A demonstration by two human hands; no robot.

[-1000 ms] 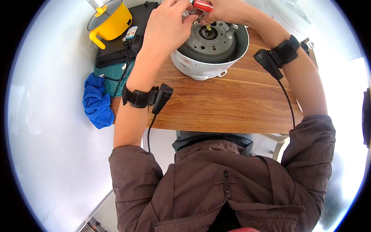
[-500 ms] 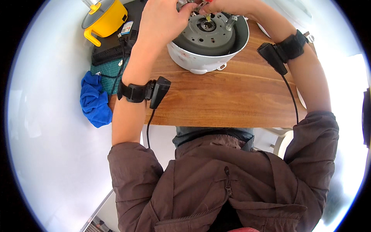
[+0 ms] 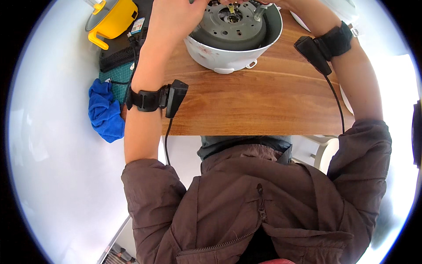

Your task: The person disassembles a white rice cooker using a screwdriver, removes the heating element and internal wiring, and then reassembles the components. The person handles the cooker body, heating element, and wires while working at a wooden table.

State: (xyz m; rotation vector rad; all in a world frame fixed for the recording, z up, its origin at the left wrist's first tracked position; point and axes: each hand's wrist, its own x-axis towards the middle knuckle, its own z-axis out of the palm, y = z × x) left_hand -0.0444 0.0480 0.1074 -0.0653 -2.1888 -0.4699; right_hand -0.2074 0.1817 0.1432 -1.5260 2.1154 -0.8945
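Observation:
Before me on the wooden table point(image 3: 228, 101) is a round white shell point(image 3: 233, 62) with a faint floral print, like a rice cooker's body. A dark grey metal pan-shaped part point(image 3: 233, 38) with several holes sits inside it. A small metal bracket point(image 3: 259, 12) stands up from that part, and a yellowish piece point(image 3: 231, 7) shows near its central opening. My left hand point(image 3: 176, 20) reaches over the shell's left rim, its fingers mostly cut off by the top edge. Only a sliver of my right hand point(image 3: 283, 3) shows at the far side; what either hand holds is out of sight.
At the far left are a yellow pot point(image 3: 115, 21) with a handle, black cables point(image 3: 132, 66), a green cutting mat point(image 3: 119, 83) and a crumpled blue cloth point(image 3: 105, 112). A pale round object point(image 3: 340, 11) stands far right. Both wrists wear black straps with corded devices.
The whole scene has shifted slightly up and left in view. Both hands are further out past the top edge, and a red bit by the right fingers is no longer visible.

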